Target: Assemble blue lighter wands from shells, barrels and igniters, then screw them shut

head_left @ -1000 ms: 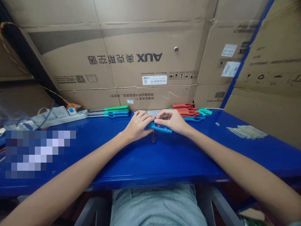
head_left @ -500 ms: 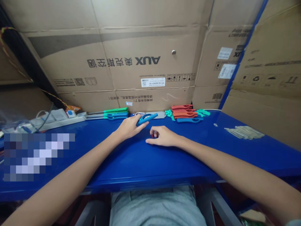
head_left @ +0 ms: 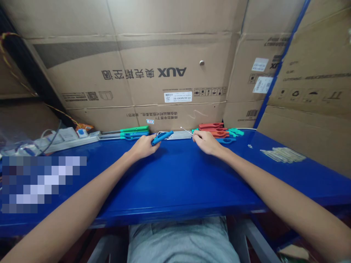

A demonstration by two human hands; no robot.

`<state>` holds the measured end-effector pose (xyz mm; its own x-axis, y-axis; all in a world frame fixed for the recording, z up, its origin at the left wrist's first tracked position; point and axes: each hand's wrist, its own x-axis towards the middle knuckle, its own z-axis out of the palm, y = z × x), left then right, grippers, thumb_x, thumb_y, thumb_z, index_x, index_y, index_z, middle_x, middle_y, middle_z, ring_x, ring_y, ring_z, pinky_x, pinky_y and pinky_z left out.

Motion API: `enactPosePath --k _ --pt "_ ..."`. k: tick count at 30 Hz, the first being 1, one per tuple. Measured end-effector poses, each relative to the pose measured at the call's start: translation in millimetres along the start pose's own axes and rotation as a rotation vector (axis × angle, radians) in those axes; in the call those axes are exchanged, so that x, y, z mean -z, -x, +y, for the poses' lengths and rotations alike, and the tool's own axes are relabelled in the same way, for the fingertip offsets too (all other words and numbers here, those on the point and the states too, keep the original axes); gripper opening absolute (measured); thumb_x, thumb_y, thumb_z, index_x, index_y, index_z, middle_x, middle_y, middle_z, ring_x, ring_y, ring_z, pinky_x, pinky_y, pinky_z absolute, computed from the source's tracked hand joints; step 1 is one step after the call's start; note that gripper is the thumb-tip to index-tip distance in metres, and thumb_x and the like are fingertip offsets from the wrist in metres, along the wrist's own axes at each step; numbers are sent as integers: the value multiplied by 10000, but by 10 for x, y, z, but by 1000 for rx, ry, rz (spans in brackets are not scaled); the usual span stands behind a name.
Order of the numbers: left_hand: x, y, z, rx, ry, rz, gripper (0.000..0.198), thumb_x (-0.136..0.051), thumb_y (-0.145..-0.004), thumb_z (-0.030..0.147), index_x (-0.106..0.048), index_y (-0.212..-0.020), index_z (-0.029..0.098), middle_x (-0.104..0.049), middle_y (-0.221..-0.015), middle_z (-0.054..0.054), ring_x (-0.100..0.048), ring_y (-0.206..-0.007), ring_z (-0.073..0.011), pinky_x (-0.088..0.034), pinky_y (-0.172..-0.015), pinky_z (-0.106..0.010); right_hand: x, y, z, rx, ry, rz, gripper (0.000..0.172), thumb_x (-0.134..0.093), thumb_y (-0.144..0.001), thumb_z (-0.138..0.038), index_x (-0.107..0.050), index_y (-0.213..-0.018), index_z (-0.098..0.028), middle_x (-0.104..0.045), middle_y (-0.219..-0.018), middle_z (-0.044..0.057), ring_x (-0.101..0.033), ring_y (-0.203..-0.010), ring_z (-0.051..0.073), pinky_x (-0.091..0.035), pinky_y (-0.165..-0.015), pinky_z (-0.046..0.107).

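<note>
My left hand [head_left: 144, 145] is closed around a blue lighter handle [head_left: 162, 137], tilted with its far end up to the right. My right hand [head_left: 207, 143] pinches a thin pale wire [head_left: 187, 130] with a small white tip pointing up and left. A gap separates the two hands. Between them at the back lies a row of silver metal tubes [head_left: 179, 135], with the left end of the row partly behind the blue handle. Just beyond my right hand is a stack of red and orange handles [head_left: 212, 126], partly covered by that hand.
Finished-looking green and blue long lighters [head_left: 134, 132] lie at the back left, beside a white power strip [head_left: 82, 139]. Small teal parts [head_left: 236, 132] sit past the stack. Clear thin sticks [head_left: 283, 154] lie on the blue table [head_left: 170, 182] at right. Cardboard [head_left: 153, 51] walls the back.
My right hand has moved up and right toward the back and now holds the thin wire; the small red thing at its fingers is no longer visible. My left hand shifted slightly left with the blue handle.
</note>
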<state>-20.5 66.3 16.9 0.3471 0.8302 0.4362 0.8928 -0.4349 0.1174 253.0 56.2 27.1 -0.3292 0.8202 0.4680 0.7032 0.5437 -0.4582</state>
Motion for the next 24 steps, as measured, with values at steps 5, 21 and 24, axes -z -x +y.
enactPosePath --k 5,21,24 --pt "-14 -22 -38 -25 -89 -35 153 -493 -832 307 -577 -745 214 -653 -664 -42 -628 -612 -231 -367 -543 -302 28 30 -36 122 -6 -57 258 -388 -813 -214 -342 -559 -205 -416 -568 -20 -400 -582 127 -264 -575 273" --pt "55 9 151 -169 -336 -145 109 -530 -811 270 -605 -836 195 -675 -700 -71 -645 -649 -254 -390 -565 -304 31 128 -132 164 25 -250 304 -453 -777 -231 -343 -496 -190 -292 -481 -54 -286 -488 84 -207 -516 269" --pt "74 14 195 -209 -327 -148 101 -526 -808 263 -601 -813 195 -682 -716 -65 -640 -646 -234 -377 -561 -288 52 145 -171 166 75 -323 300 -468 -766 -219 -353 -491 -185 -295 -471 -57 -260 -473 78 -185 -510 278"
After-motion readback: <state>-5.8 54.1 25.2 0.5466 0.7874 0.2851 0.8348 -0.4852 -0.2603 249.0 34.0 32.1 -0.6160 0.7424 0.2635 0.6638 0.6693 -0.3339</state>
